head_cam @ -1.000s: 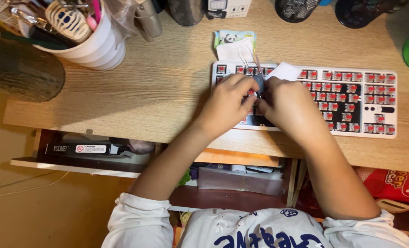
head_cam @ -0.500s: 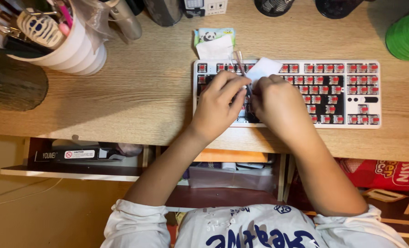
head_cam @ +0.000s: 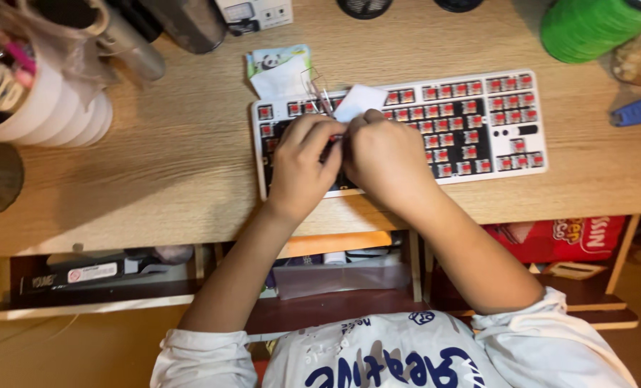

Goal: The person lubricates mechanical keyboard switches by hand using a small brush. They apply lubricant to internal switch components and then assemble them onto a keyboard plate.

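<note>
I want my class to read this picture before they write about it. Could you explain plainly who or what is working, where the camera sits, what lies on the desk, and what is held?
No machine here: a person works with two bare hands. The camera sits on their head, looking down. On the wooden desk lies a white keyboard with its caps off, showing red switches. The left hand and right hand meet over its left part, pinching something small that is hidden. A white slip shows just above the hands. A panda-print packet, white cups and a green roll stand nearby.
</note>
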